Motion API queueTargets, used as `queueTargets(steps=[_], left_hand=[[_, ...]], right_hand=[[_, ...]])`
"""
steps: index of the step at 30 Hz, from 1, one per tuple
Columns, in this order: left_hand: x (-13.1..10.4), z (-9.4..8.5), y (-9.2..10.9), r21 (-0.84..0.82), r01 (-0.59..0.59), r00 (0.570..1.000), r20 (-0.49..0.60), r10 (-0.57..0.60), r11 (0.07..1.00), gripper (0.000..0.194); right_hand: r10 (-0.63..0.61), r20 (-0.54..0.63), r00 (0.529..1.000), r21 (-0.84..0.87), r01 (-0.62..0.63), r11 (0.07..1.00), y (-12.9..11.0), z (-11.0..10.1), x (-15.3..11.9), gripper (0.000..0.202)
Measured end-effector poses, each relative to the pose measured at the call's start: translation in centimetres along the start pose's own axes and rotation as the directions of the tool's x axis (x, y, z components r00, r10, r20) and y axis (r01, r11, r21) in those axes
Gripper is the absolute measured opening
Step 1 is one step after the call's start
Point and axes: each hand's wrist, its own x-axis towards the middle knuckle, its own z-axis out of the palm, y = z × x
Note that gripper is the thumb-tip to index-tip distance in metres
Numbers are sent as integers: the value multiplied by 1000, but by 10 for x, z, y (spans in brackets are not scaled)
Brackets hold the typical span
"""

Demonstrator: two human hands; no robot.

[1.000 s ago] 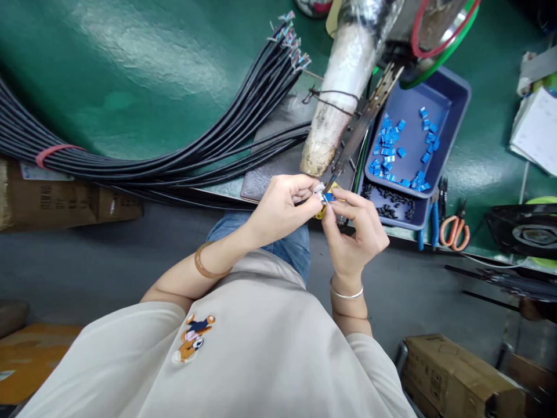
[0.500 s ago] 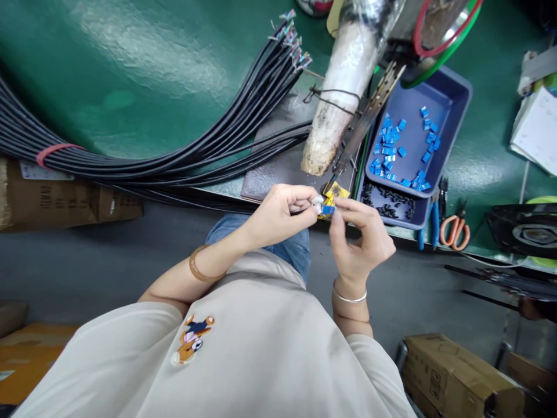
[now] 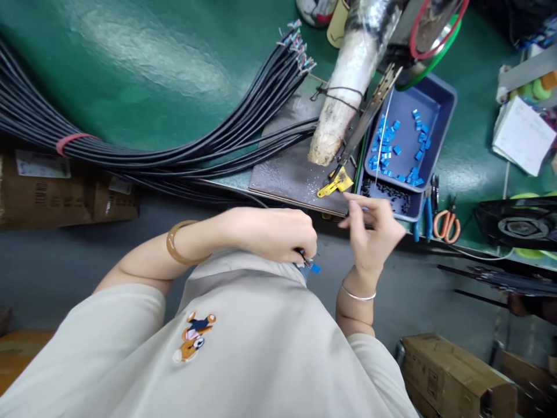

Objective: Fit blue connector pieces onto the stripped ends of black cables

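Observation:
My left hand (image 3: 276, 235) is closed around the end of a black cable, below the table edge. A small blue connector (image 3: 315, 268) sticks out past its fingers. My right hand (image 3: 372, 229) is at the table edge in front of the blue-grey trays, its thumb and index finger close together; what they pinch, if anything, is too small to tell. A yellow tool (image 3: 334, 183) lies on the dark board (image 3: 278, 174), left of my right fingertips. A thick bundle of black cables (image 3: 174, 159) with bared wire ends runs across the table's left side.
A wrapped white post (image 3: 337, 110) and a metal bar stand over the board. Blue connectors lie in the upper tray (image 3: 441, 119), black pieces in the lower one. Orange-handled scissors (image 3: 447, 225), blue-handled pliers (image 3: 429, 215) and a black fan (image 3: 522, 227) are at the right.
My left hand has moved down and toward me with the blue connector, away from the yellow tool. My right hand has let go of the connector and moved slightly right.

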Motion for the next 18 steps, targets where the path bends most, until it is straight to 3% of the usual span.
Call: queueTargets(steps=[2, 4, 5, 7, 8, 9, 11, 14, 18], left_hand=[[3, 11, 14, 271, 83, 989, -142, -46, 959, 25], [6, 24, 17, 300, 178, 939, -336, -71, 937, 22], [7, 29, 14, 205, 227, 877, -469, -108, 952, 16], [7, 36, 2, -144, 233, 699, -663, -269, 962, 10], [7, 39, -5, -337, 185, 626, -684, -375, 923, 12], [7, 40, -11, -486, 126, 591, -663, -459, 865, 14], [5, 41, -21, -650, 44, 597, -592, -542, 758, 18], [5, 41, -25, -701, 6, 628, -553, -548, 714, 19], [8, 39, -24, -711, -35, 583, -585, -563, 702, 13]], right_hand=[[15, -204, 979, 88, 3, 996, -7, -7, 0, 8], [-2, -298, 954, 125, 41, 991, -14, -14, -1, 14], [-8, -283, 959, 123, 45, 991, -17, -16, -2, 17], [-3, -157, 988, 85, 17, 996, -20, -17, -2, 23], [4, -74, 997, 56, 1, 998, -20, -15, -1, 23], [11, 0, 1000, 33, -11, 999, -19, -13, -1, 22], [21, 112, 994, 14, -23, 1000, -17, -5, 2, 21], [51, 192, 980, 61, -63, 996, -13, 7, 5, 20], [143, 243, 960, 205, -195, 959, -5, 14, 3, 22]])
